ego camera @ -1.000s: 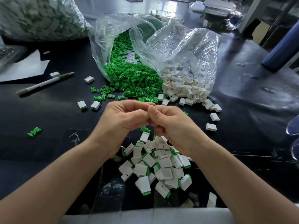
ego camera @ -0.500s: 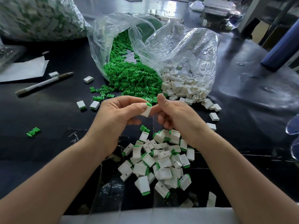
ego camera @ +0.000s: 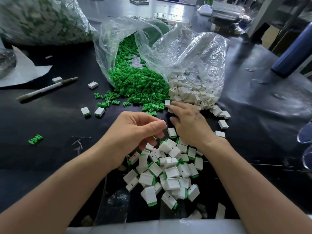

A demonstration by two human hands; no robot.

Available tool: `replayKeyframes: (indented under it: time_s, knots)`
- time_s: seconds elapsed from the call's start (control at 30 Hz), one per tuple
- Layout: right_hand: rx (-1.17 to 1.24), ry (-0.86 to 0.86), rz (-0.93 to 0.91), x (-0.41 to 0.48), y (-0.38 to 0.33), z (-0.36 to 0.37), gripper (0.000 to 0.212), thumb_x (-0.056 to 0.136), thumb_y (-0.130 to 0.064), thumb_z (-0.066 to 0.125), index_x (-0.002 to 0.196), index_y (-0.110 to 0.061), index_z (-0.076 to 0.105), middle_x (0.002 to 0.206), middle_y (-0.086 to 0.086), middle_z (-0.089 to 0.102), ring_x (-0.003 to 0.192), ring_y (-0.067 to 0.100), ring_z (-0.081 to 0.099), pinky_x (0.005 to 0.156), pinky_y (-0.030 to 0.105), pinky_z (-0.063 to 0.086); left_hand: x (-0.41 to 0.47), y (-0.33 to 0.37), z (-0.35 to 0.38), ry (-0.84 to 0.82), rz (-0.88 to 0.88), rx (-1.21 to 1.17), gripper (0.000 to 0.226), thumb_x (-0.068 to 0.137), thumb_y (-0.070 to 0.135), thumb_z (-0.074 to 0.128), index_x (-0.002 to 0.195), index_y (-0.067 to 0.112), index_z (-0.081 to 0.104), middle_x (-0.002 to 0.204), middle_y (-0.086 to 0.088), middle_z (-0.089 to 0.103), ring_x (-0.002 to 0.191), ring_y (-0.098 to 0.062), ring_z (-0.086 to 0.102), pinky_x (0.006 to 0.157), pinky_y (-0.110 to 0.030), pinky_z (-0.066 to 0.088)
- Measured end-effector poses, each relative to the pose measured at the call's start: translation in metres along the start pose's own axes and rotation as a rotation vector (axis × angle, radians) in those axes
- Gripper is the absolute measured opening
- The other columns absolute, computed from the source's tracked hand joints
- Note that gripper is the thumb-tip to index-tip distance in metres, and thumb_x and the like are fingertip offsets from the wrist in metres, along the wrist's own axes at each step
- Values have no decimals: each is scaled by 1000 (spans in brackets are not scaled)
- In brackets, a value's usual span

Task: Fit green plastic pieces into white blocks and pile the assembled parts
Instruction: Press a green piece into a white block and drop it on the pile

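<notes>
Black bench mat (ego camera: pixel 42 157), glossy, carries everything. Nearest me, under both wrists, is the pile of assembled parts (ego camera: pixel 168 174): white bodies with green ends, tumbled at all angles.

Left hand (ego camera: pixel 135 132) hangs over the pile's far-left edge. Its fingers are loosely curled, thumb near forefinger, and nothing shows in it, so I read it as released. One assembled part (ego camera: pixel 172 132) sits just off its fingertips, between the two hands, green end toward me. I can't tell whether it rests on the pile or is in the air. Well out to this hand's left lies a stray green piece (ego camera: pixel 35 139).

Right hand (ego camera: pixel 189 122) is stretched forward past the left, palm down, fingers straight, grasping nothing. At its forefinger tip lies a single white block (ego camera: pixel 167 103), touching or just short of touching; I can't call it. It looks near-square from here, so I give no long axis.

Beyond the right fingertips, slightly right, white blocks (ego camera: pixel 190 93) spill from a clear plastic bag (ego camera: pixel 194 53). Ahead of the left hand, green plastic pieces (ego camera: pixel 140 83) lie every which way at another bag mouth. Far out left of them is a pen (ego camera: pixel 47 88).

Judgement: a fresh cycle is starting. The right hand is much nearer the white stock and the left is nearer the green. The block lies straight ahead of the right fingers, so a short curl should take it.
</notes>
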State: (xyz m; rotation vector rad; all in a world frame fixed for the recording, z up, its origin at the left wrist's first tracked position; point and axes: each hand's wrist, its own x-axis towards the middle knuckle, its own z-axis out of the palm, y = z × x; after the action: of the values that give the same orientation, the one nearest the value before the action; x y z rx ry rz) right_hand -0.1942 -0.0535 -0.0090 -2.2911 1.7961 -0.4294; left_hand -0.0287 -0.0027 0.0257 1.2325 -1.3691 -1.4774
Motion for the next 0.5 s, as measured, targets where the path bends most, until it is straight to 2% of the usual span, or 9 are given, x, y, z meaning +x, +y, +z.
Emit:
replayKeyframes:
  time_s: [0.13, 0.3, 0.4, 0.5]
  knots:
    - [-3, 85, -10, -2, -1, -3, 27, 89, -10, 53, 115, -14, 59, 120, 2, 57, 112, 22, 47, 93, 28, 29, 4, -3, -1, 69, -19, 3, 10, 80, 13, 65, 73, 11, 71, 60, 0, 68, 48, -6, 56, 40, -15, 39]
    - [10, 57, 11, -4, -2, -4, 24, 89, -14, 56, 113, -15, 60, 117, 3, 55, 108, 21, 47, 93, 28, 31, 8, -5, -3, 173, -39, -35, 12, 83, 6, 63, 79, 15, 69, 65, 2, 70, 52, -4, 60, 42, -14, 43]
    - [168, 118, -5, -6, -7, -9, 23, 88, -11, 58, 110, -14, 63, 109, 1, 57, 103, 19, 51, 92, 28, 37, 10, -6, -3, 212, -31, -50, 15, 83, 4, 63, 84, 19, 67, 79, 0, 71, 61, -5, 63, 46, -15, 46]
    - [333, 156, -103, -12, -20, -15, 23, 84, -8, 63, 107, -11, 66, 100, -1, 56, 94, 15, 54, 86, 27, 43, 12, -7, -2, 210, -26, -72, 18, 82, 6, 64, 93, 21, 64, 89, 0, 69, 69, -7, 64, 49, -15, 49]
